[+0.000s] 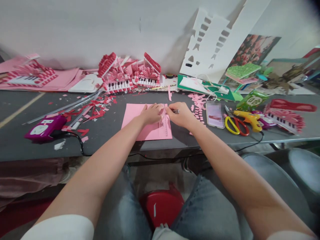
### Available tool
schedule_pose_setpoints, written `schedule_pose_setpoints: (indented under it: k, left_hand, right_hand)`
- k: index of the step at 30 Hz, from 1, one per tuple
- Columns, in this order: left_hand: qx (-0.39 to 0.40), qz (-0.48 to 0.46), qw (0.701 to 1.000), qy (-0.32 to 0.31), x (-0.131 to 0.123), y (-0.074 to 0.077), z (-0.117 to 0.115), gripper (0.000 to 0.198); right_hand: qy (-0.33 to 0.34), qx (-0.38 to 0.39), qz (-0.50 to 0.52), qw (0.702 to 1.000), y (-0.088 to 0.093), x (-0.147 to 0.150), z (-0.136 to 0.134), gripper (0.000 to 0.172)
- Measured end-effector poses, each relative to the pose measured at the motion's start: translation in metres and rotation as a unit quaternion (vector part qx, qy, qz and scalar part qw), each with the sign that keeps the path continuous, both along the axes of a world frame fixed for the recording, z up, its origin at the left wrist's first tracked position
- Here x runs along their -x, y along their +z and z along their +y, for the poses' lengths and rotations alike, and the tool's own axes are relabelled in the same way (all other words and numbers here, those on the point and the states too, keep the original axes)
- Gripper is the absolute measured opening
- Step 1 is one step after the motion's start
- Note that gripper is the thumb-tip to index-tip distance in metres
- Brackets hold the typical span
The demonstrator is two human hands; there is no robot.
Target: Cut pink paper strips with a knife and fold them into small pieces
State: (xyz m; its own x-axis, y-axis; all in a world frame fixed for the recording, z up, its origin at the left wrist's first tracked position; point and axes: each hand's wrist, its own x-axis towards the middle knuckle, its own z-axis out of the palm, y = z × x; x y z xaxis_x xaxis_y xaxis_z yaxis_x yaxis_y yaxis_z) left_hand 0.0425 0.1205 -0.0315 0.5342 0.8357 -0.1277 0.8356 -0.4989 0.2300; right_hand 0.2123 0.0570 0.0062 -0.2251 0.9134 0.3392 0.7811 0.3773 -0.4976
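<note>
A pink foam-like sheet (147,130) lies on the dark table in front of me. My left hand (151,114) rests flat on it, fingers stretched out. The fingertips press on a clear ruler (163,125) laid along the sheet's right side. My right hand (181,115) is closed around a slim pen-like tool (176,111); only its dark, silvery end shows and its tip is hidden by the fingers. That hand sits at the ruler's upper end, by the sheet's top right corner. A narrow pink strip (169,92) lies just beyond.
Red, pink and white piano models (147,71) stand along the wall. Scraps (96,110) litter the left, near a purple power strip (46,127). Small pink pieces (198,113), a phone (215,115), scissors (236,126) and a yellow glue gun (250,120) lie to the right. A cable hangs along the front edge.
</note>
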Motion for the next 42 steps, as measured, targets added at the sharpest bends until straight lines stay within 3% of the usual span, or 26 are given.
schedule_pose_setpoints:
  k: [3, 6, 11, 16, 20, 26, 42]
  left_hand:
    - [0.002, -0.003, 1.000, -0.001, 0.000, 0.003, -0.003, 0.069]
    - [0.003, -0.002, 1.000, 0.004, -0.001, 0.005, -0.005, 0.069]
    - [0.005, 0.017, 1.000, 0.011, -0.003, 0.005, -0.003, 0.065]
    - [0.011, 0.031, 0.999, 0.010, -0.003, 0.005, -0.002, 0.068]
    - [0.012, 0.028, 0.999, 0.014, -0.003, 0.003, -0.001, 0.068]
    - [0.014, 0.026, 0.999, 0.011, -0.002, 0.002, 0.000, 0.067]
    - [0.019, 0.023, 0.999, 0.012, -0.002, 0.004, -0.001, 0.067]
  right_hand:
    - [0.032, 0.022, 0.017, 0.999, 0.004, -0.004, -0.013, 0.044]
    - [0.014, 0.064, 0.070, 0.995, 0.006, -0.011, -0.015, 0.044]
    - [-0.053, 0.005, 0.127, 0.991, -0.004, -0.017, 0.014, 0.044]
    - [-0.068, -0.011, 0.129, 0.989, -0.020, -0.012, 0.047, 0.044]
    - [-0.079, -0.018, 0.118, 0.990, -0.025, -0.008, 0.059, 0.043]
    - [-0.107, -0.024, 0.104, 0.989, -0.024, -0.004, 0.060, 0.046]
    - [-0.101, -0.035, 0.088, 0.990, -0.024, -0.003, 0.058, 0.046]
